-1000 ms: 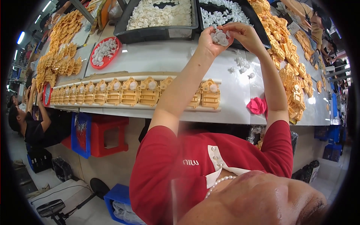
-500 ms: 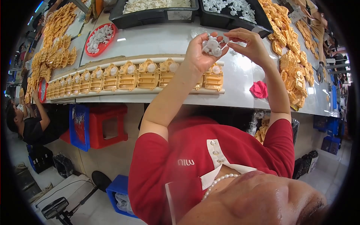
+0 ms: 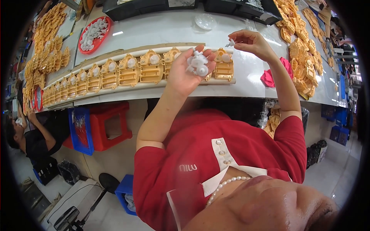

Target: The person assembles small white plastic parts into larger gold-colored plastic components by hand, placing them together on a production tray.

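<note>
In my upturned left hand (image 3: 188, 75) lies a cluster of small white plastic parts (image 3: 198, 65), with round discs and short stems, and the fingers curl round them. My right hand (image 3: 248, 43) is raised to the right of it, thumb and fingertips pinching one small white plastic part (image 3: 230, 43). Below both hands a long row of orange-yellow plastic housings (image 3: 151, 72) lies along two pale rails, each visible one with a whitish round piece near its top. My left hand hovers over the right end of this row and hides some housings.
A red tray (image 3: 82, 43) of white parts stands at the back left; black bins (image 3: 154, 14) line the far side. Orange housings (image 3: 302, 65) are heaped at the right, near a pink cloth (image 3: 268, 78). A clear dish (image 3: 206, 22) sits behind. A co-worker (image 3: 36, 133) is at the far left.
My left hand has come nearer and left, over the row, with its white parts. The right hand has drawn apart from it, now showing a single white part in its fingertips.
</note>
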`<state>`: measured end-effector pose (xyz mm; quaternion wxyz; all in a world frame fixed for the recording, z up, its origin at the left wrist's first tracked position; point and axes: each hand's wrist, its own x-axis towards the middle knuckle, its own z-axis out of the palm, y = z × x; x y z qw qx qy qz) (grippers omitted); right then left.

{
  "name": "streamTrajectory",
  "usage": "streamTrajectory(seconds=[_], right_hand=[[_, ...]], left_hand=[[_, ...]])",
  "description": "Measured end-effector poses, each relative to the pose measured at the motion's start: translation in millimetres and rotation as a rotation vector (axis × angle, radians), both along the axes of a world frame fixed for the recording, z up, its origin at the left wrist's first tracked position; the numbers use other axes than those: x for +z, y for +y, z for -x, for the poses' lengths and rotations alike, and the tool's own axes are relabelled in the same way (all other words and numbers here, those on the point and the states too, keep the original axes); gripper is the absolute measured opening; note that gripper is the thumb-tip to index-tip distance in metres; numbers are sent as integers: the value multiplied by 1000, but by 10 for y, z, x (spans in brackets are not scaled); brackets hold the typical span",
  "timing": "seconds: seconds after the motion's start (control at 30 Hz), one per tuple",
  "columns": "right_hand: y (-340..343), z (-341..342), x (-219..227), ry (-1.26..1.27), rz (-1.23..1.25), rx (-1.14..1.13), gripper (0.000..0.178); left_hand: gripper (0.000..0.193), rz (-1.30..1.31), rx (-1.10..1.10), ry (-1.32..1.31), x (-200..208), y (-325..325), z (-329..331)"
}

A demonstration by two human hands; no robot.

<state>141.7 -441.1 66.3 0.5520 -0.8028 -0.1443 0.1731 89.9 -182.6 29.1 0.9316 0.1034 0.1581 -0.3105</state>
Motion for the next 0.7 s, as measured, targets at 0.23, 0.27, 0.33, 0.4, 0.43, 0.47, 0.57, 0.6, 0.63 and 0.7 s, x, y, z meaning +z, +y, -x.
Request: streamTrajectory(seconds=[0.23,0.27,0.33,0.4,0.43,0.47,0.57,0.6,0.63,0.7], right_hand=[[48,-4,-162,-12,253,61,29],[69,-4,-170,-8,257,60,29],[123,-4,-183,-73,323,61,29],[180,-1,-171,-78,362,58,29],[198,-2,-169,-86,398,58,28],[204,-10,-178,-84,400,57,28],[220,-40,-194,-78,428,60,27],[230,-44,-184,-101,441,68,27],[245,-47,-171,-124,455,77,26],[331,-35,-117,-119,504,75,25]], left_hand=[[32,-8,-47,46,-50,177,261],[33,-2,-55,49,-63,181,269],[33,-11,-58,54,-72,183,265],[33,-22,-60,58,-90,187,260],[34,-21,-64,50,-103,184,254],[34,-20,-67,41,-114,180,251],[34,-13,-70,51,-136,169,249],[34,-11,-68,53,-138,166,248],[34,-15,-69,49,-138,163,248],[34,-18,-65,47,-141,162,247]])
